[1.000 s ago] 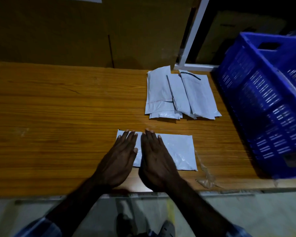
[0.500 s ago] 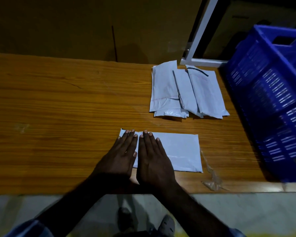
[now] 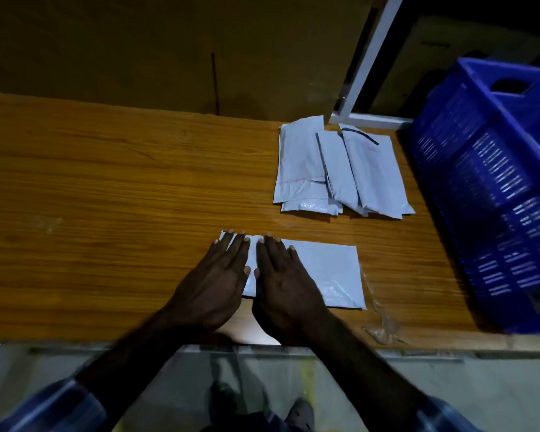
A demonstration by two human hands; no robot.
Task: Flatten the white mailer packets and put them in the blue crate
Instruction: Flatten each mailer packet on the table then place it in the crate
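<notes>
**Both hands pressing one white mailer flat near the front edge**

The left hand is lying palm down with its grip fully open, fingers straight and close together, pressing on the left end of a white mailer packet. The right hand is lying just beside it in the same way, grip open and flat, fingers straight, pressing the packet a little right of its left end. The two thumbs are almost touching over the packet. Neither hand is curling round anything.

Compared with half a second ago, the hands are keeping the same side-by-side pose on the same end of the packet; the left fingertips are now reaching right up to the packet's far left corner.

The packet is lying flat on the wooden surface, near its front edge, with its long axis running left to right; the right half is showing uncovered, with a few wrinkles near the front right corner. A scrap of clear plastic is lying just beside that corner.

Farther back and to the right, a pile of white mailers is overlapping loosely, long axes pointing away from the person. The blue crate is standing at the right end of the surface, near the pile.
</notes>
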